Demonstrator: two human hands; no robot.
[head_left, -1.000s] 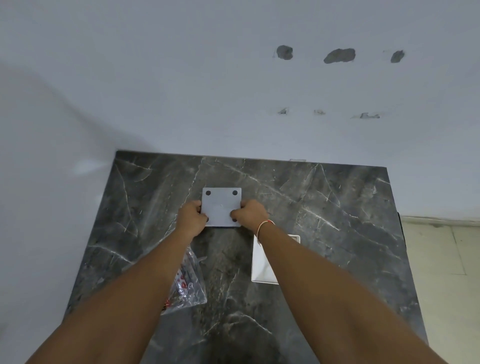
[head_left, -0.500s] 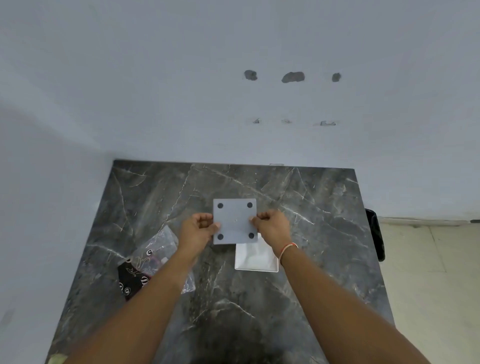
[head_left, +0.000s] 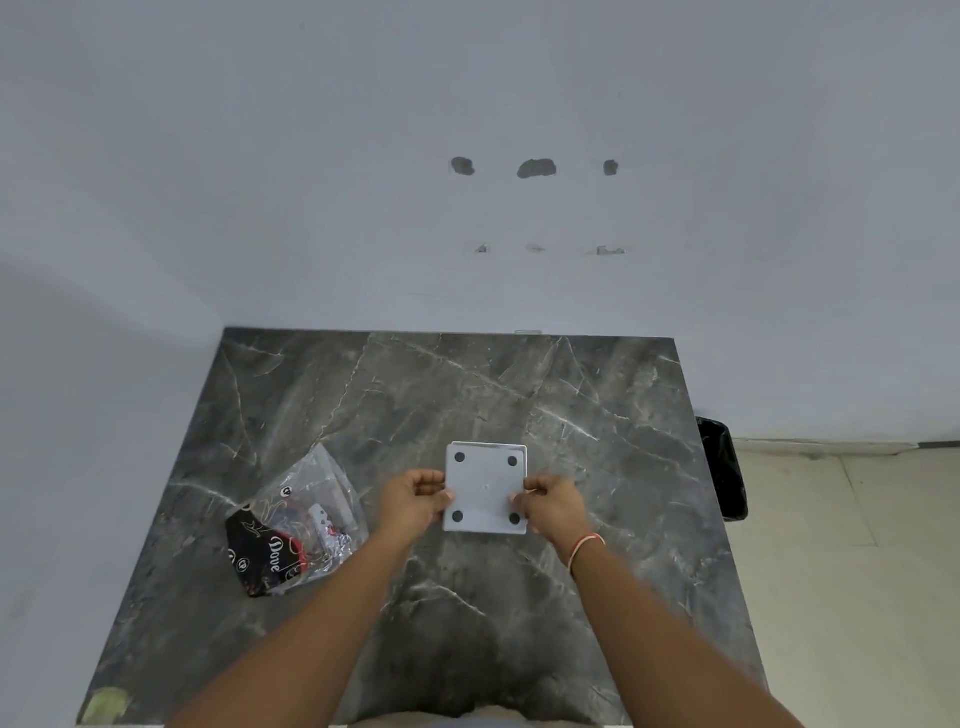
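A pale grey square plate (head_left: 486, 488) with four dark round pads at its corners is held over the middle of the dark marble table (head_left: 597, 415). My left hand (head_left: 415, 501) pinches its left edge and my right hand (head_left: 550, 504) pinches its right edge. A thin white rim of another square piece (head_left: 488, 444) shows along the plate's far edge; the rest of it is hidden underneath.
A clear plastic bag (head_left: 296, 525) with black printed packaging and foil lies on the table to the left of my hands. A black bin (head_left: 724, 467) stands on the floor past the table's right edge. A white wall backs the table.
Both hands have brought the grey plate nearer and over the white square piece, which now lies hidden beneath it. The view has pulled back, showing the plastic bag in full.
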